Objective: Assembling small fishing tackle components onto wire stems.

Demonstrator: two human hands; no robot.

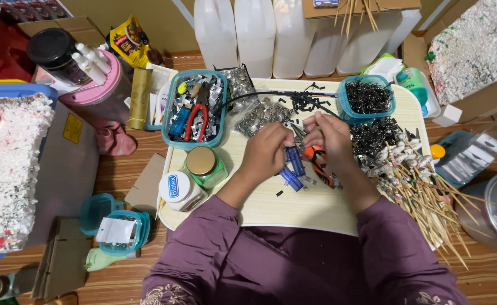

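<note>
Wooden skewers point(429, 197), many already tipped with small pale pieces, lie heaped on the tray's point(260, 203) right side; black bits point(367, 97) remain. Left hand point(265, 152) and right hand point(330, 138) pinch something tiny mid-tray, above blue lighters point(293, 169).

Taking the tabletop point(293, 209) as my landmark: I see a white jar point(179, 191) with a blue-and-white label on its near-left corner. Beyond the far-left corner lies a yellow snack packet point(127, 38). Left of it, a yellow square sticker point(72, 128) sits on a grey box, and a white tag point(114, 230) rests on a teal container.
</note>
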